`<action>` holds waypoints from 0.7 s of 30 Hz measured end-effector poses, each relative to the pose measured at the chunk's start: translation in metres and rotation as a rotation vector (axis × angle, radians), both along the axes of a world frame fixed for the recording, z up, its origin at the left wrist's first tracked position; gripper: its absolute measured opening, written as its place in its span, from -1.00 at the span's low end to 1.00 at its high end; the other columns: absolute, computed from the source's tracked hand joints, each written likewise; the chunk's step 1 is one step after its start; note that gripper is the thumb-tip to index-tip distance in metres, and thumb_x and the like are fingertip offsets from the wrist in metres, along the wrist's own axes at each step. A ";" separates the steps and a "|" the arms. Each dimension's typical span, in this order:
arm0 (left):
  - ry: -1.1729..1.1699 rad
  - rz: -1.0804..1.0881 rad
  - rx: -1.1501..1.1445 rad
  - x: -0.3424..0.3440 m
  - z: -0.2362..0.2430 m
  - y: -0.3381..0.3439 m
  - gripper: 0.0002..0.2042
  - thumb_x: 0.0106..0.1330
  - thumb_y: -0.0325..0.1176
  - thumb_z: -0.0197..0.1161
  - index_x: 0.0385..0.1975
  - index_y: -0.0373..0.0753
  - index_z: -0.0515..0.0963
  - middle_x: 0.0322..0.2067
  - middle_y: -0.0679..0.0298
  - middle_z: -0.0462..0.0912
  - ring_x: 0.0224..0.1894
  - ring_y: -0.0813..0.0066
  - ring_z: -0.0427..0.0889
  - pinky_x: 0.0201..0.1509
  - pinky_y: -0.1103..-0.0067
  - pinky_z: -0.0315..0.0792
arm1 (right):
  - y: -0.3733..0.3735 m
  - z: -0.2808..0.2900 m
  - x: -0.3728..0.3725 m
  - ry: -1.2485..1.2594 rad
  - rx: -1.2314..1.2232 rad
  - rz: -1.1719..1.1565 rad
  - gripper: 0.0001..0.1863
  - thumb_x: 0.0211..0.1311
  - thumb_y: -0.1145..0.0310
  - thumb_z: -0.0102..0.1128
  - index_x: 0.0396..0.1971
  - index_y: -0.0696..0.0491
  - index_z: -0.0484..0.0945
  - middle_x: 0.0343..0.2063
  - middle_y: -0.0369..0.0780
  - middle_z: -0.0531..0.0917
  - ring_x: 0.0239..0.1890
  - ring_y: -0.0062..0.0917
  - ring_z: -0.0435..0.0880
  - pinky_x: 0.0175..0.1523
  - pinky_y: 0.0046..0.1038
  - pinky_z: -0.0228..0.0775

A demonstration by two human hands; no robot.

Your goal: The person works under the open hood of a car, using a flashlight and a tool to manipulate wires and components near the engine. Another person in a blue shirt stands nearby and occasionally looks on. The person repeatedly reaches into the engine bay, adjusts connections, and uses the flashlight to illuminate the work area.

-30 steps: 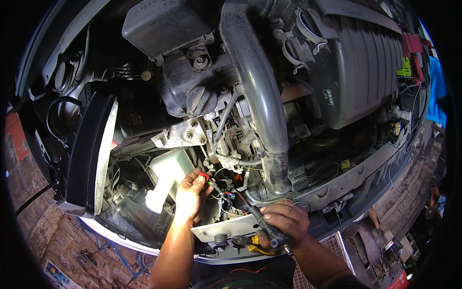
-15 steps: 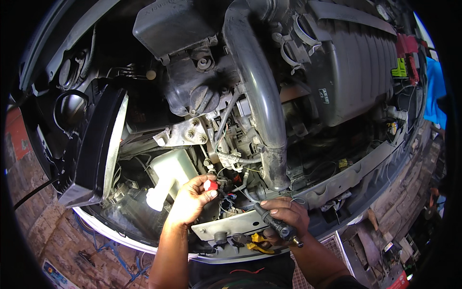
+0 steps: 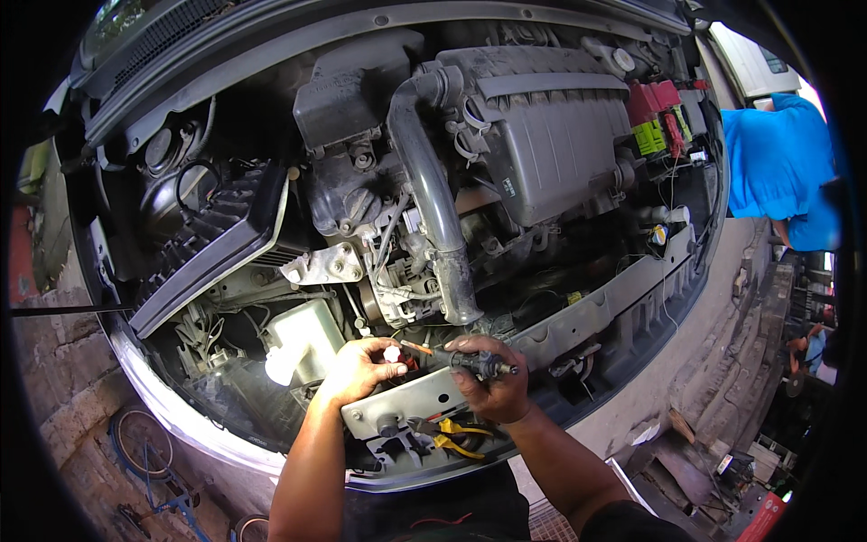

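My left hand (image 3: 359,372) is closed, pinching a small red object (image 3: 404,362) with a pale face between thumb and fingers; its exact kind I cannot tell. In my right hand (image 3: 496,387) is a black pen-shaped soldering iron (image 3: 477,363), nearly level. Its copper-coloured tip (image 3: 415,347) points left, close to the red object; whether they touch I cannot tell. Both hands are over the front crossmember (image 3: 406,402) of a car's engine bay. Yellow-handled pliers (image 3: 452,435) rest on the front edge just below my right hand.
A lit work lamp (image 3: 217,239) leans at the left, beside a white plastic reservoir (image 3: 309,334). A black intake pipe (image 3: 433,190) runs down from the air filter box (image 3: 551,126). Loose thin wires hang at the right. A person in blue (image 3: 777,167) stands beyond the fender.
My right hand has lifted and turned the soldering iron closer to level, bringing its tip beside the red object. The view has shifted, showing more of the engine bay and the person in blue.
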State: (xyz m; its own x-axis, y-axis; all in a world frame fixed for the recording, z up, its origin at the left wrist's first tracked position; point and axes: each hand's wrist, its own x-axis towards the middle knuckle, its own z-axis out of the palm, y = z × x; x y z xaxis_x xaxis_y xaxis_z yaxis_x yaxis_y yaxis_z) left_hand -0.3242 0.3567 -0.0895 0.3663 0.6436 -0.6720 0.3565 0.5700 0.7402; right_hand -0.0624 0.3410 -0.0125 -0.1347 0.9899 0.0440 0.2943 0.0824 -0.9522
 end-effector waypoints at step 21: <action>0.118 -0.003 0.136 -0.003 -0.010 -0.003 -0.48 0.09 -0.21 0.73 0.02 -0.30 0.75 -0.13 0.11 0.83 -0.12 0.31 0.80 0.08 0.41 0.66 | 0.006 0.014 -0.041 -0.661 -0.055 -0.125 -0.65 0.17 0.31 0.60 -0.04 -0.01 0.78 -0.14 -0.11 0.85 -0.11 -0.13 0.82 0.06 -0.20 0.59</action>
State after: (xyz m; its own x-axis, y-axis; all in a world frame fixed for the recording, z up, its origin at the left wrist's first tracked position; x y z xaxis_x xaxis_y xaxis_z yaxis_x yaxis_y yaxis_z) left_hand -0.3274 0.3538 -0.0992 0.2924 0.7308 -0.6168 0.4468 0.4659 0.7637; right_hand -0.1038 0.3466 0.0011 -0.0007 0.9982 -0.0594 0.8208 -0.0333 -0.5702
